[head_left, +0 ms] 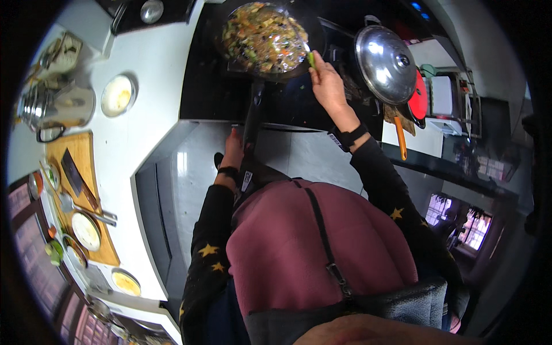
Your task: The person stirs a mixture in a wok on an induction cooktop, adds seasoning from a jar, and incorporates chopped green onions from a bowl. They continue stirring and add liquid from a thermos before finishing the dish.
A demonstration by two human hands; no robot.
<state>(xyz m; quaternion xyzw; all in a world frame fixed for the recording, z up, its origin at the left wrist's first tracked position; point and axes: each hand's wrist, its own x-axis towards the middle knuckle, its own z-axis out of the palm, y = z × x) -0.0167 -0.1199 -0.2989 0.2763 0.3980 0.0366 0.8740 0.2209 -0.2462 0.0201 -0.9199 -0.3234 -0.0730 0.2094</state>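
Note:
A dark wok (222, 47) on the black stove holds a wet mix of chopped vegetables (263, 41). My right hand (328, 84) is at the wok's right rim, with its fingers closed on the green handle end (311, 60) of a utensil that reaches into the food. The utensil's far end is hidden in the mix. The wok's long black handle (254, 103) points towards me. My left hand (233, 148) is beside the lower end of that handle; its fingers are partly out of sight, so its hold cannot be made out.
A domed metal lid (384, 62) covers a second pan on the right, near a red pan (419, 95) and an orange handle (401, 138). On the left counter are a bowl (117, 95), a steel pot (69, 108) and a cutting board (108, 241) with a cleaver (74, 174).

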